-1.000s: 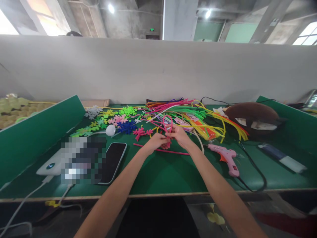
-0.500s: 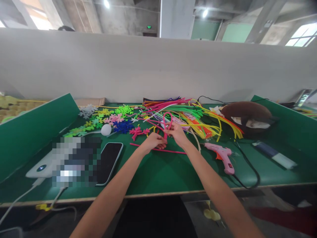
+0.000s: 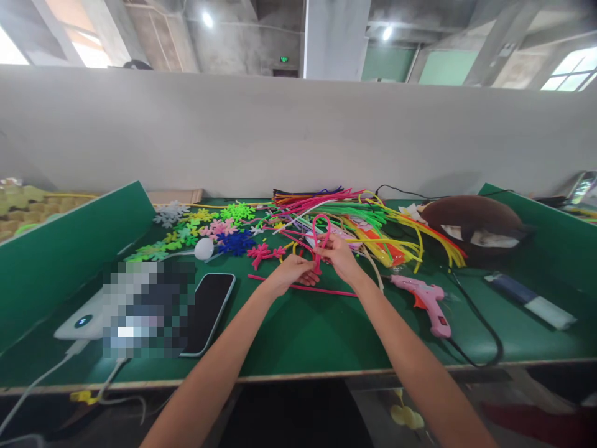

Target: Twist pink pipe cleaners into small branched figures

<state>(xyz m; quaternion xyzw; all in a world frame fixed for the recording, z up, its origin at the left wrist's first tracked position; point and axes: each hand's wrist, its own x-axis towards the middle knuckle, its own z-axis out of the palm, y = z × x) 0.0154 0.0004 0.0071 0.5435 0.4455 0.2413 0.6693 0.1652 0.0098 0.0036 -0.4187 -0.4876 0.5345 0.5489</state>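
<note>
A pink pipe cleaner, bent into an upright loop, stands between my two hands over the green table. My left hand is closed on its lower end. The fingers of my right hand pinch its side, a little higher up. Beneath my hands another straight pink pipe cleaner lies across the table. A small pink branched piece rests just left of my left hand. Behind my hands spreads a heap of pipe cleaners in many colours.
Snowflake shapes, among them a blue one, lie at the left near a white ball. A phone and a power bank sit closer. To the right are a pink glue gun, a brown rounded object and a blue-white packet.
The view has shifted slightly, so the whole scene sits a bit lower. Both hands keep hold of the pink loop, which looks slightly narrower at its lower part.
</note>
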